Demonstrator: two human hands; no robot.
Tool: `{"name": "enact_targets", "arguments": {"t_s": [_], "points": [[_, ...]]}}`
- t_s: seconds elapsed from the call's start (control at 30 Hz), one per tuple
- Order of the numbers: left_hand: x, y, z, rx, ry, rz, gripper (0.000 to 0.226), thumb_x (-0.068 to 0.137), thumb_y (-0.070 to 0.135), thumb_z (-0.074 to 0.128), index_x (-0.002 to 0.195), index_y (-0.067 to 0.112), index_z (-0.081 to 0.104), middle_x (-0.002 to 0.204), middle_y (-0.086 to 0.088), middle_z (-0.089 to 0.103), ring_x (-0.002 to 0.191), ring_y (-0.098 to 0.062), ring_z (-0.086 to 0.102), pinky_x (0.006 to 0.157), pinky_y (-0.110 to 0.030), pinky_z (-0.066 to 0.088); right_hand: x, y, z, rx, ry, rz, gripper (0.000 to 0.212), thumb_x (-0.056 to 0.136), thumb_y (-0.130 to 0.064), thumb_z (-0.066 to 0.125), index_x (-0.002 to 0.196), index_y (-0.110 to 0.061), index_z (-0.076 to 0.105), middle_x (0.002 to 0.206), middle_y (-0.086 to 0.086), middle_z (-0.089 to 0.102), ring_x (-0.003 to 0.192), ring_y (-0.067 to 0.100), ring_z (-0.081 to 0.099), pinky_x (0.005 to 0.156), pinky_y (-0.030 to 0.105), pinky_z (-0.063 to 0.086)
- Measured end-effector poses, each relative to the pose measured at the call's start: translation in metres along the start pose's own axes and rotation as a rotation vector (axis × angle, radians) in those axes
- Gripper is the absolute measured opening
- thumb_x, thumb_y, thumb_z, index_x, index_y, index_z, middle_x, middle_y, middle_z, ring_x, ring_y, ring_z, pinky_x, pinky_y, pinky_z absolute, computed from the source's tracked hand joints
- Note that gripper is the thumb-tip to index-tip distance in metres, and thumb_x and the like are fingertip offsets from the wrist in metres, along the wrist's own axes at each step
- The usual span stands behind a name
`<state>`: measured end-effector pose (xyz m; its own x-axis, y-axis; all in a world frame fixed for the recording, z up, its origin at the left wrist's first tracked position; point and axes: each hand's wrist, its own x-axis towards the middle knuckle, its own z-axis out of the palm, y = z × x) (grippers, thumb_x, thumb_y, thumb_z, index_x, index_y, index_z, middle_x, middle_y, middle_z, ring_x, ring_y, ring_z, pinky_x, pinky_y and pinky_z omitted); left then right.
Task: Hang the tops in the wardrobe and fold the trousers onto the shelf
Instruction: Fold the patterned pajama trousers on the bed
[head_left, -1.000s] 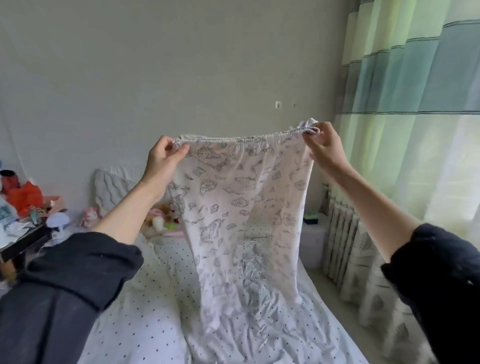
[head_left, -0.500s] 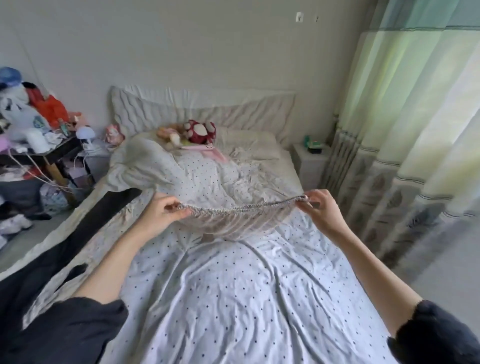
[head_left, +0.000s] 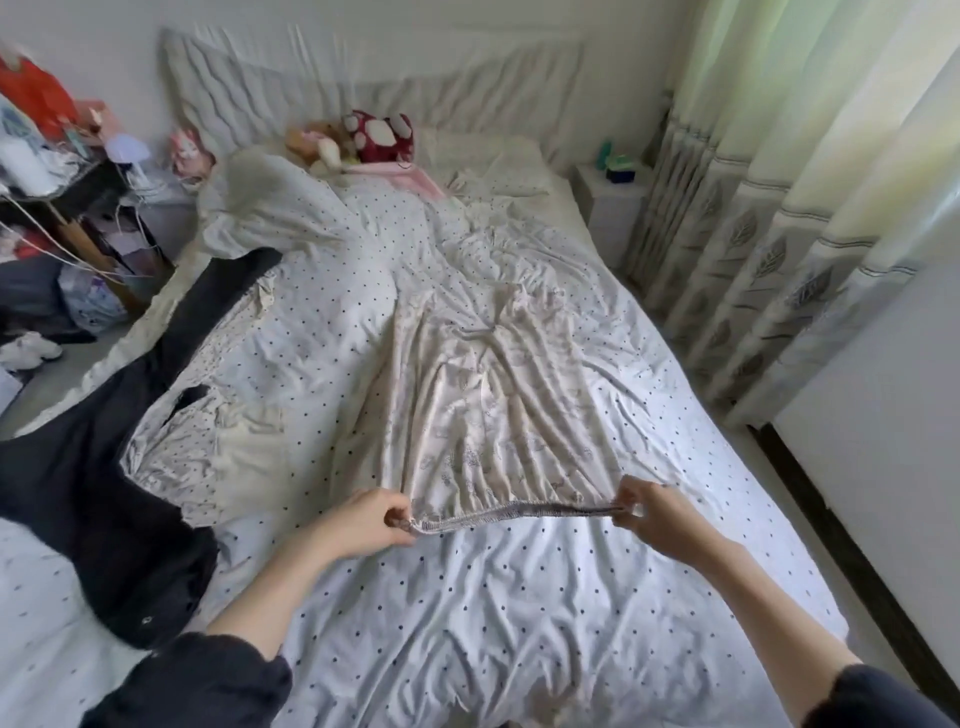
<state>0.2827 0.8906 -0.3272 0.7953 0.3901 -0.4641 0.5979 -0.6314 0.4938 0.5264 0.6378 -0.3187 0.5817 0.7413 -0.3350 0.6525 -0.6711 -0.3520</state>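
Pale printed trousers (head_left: 488, 395) lie spread on the dotted bed sheet (head_left: 519, 597), legs pointing towards the headboard. Their elastic waistband (head_left: 514, 512) is stretched between my hands near the bed's middle. My left hand (head_left: 363, 519) pinches the waistband's left end. My right hand (head_left: 654, 514) pinches its right end. A dark garment (head_left: 88, 467) lies along the bed's left side. A crumpled dotted pale garment (head_left: 218, 447) lies beside it.
Soft toys (head_left: 363, 135) and a pillow (head_left: 483, 156) sit at the headboard. A cluttered dark table (head_left: 57, 176) stands at the left. A white nightstand (head_left: 613, 208) and long curtains (head_left: 779, 208) stand on the right. A white panel (head_left: 883, 441) rises at the right edge.
The trousers went from held up in the air down onto the bed, now lying flat. Both hands lowered with the waistband, and the view tipped down towards the bed.
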Motion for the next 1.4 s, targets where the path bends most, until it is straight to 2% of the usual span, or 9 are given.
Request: {"name": "enact_targets", "arguments": {"t_s": [0.37,0.53,0.67,0.77,0.87,1.07,1.17,1.27,1.4], "points": [[-0.003,-0.025,0.112,0.111,-0.33,-0.113,0.024,0.079,0.031,0.073,0.068,0.023,0.053,0.073,0.009,0.051,0.063,-0.008,0.045,0.061,-0.022,0.036,-0.022,0.035,0.095,-0.211,-0.364,0.1,0.01,0.082,-0.009,0.056,0.09,-0.015,0.056,0.101,0.008,0.065,0.095,0.026,0.06,0.071,0.033,0.046],[0.01,-0.047,0.158,0.036,-0.355,-0.166,0.018,0.091,0.025,0.061,0.101,0.014,0.069,0.112,-0.002,0.061,0.086,-0.011,0.052,0.082,-0.023,0.042,-0.007,0.049,0.133,-0.252,-0.452,0.16,0.016,0.087,-0.009,0.051,0.098,-0.02,0.054,0.11,0.008,0.062,0.099,0.027,0.059,0.07,0.028,0.041],[0.022,-0.066,0.19,-0.237,-0.139,-0.274,0.022,0.093,0.017,0.056,0.113,0.015,0.067,0.117,0.001,0.061,0.098,-0.015,0.058,0.082,-0.021,0.04,0.007,0.057,0.164,-0.182,-0.563,0.178,0.038,0.093,-0.022,0.051,0.131,-0.019,0.051,0.134,0.007,0.052,0.118,0.024,0.054,0.094,0.032,0.044],[0.037,-0.075,0.195,-0.367,0.281,-0.411,0.013,0.089,0.006,0.06,0.1,0.011,0.064,0.094,-0.002,0.058,0.093,-0.025,0.061,0.076,-0.026,0.041,0.02,0.046,0.187,-0.09,-0.415,0.12,0.037,0.096,-0.022,0.048,0.133,-0.018,0.05,0.138,0.006,0.049,0.123,0.024,0.049,0.098,0.033,0.04],[0.057,-0.082,0.189,-0.526,0.457,-0.547,0.024,0.087,0.013,0.064,0.107,0.002,0.058,0.086,0.0,0.053,0.083,-0.022,0.057,0.068,-0.024,0.036,0.028,0.02,0.21,-0.027,-0.25,-0.017,0.032,0.097,-0.021,0.046,0.127,-0.018,0.056,0.127,0.005,0.056,0.113,0.025,0.054,0.09,0.034,0.045],[0.1,-0.094,0.171,-0.592,0.553,-0.533,0.022,0.087,0.023,0.065,0.103,0.01,0.06,0.085,-0.001,0.057,0.079,-0.017,0.053,0.069,-0.024,0.037,0.037,-0.048,0.252,0.088,-0.219,-0.264,0.034,0.095,-0.034,0.051,0.123,-0.017,0.057,0.12,0.004,0.057,0.112,0.022,0.053,0.091,0.035,0.046],[0.108,-0.1,0.162,-0.57,0.559,-0.502,0.015,0.088,0.017,0.061,0.076,0.008,0.057,0.074,-0.009,0.058,0.072,-0.021,0.056,0.062,-0.026,0.044,0.039,-0.082,0.276,0.085,-0.25,-0.229,0.052,0.088,-0.053,0.054,0.125,-0.016,0.051,0.122,0.004,0.052,0.116,0.023,0.048,0.091,0.036,0.042],[0.103,-0.093,0.149,-0.882,0.495,-0.437,0.026,0.092,0.011,0.056,0.067,0.007,0.05,0.071,-0.014,0.056,0.062,-0.017,0.063,0.051,-0.027,0.055,0.039,-0.111,0.29,0.172,-0.222,-0.109,0.065,0.079,-0.063,0.057,0.121,-0.015,0.044,0.122,0.003,0.046,0.116,0.025,0.045,0.091,0.042,0.044],[0.101,-0.067,0.13,-1.005,0.418,-0.309,0.027,0.093,0.009,0.055,0.068,0.009,0.044,0.086,-0.016,0.049,0.078,-0.027,0.054,0.053,-0.027,0.057,0.044,-0.119,0.287,0.303,-0.023,0.084,0.033,0.091,-0.033,0.052,0.112,-0.009,0.047,0.117,0.008,0.047,0.109,0.028,0.047,0.083,0.04,0.042]]}}
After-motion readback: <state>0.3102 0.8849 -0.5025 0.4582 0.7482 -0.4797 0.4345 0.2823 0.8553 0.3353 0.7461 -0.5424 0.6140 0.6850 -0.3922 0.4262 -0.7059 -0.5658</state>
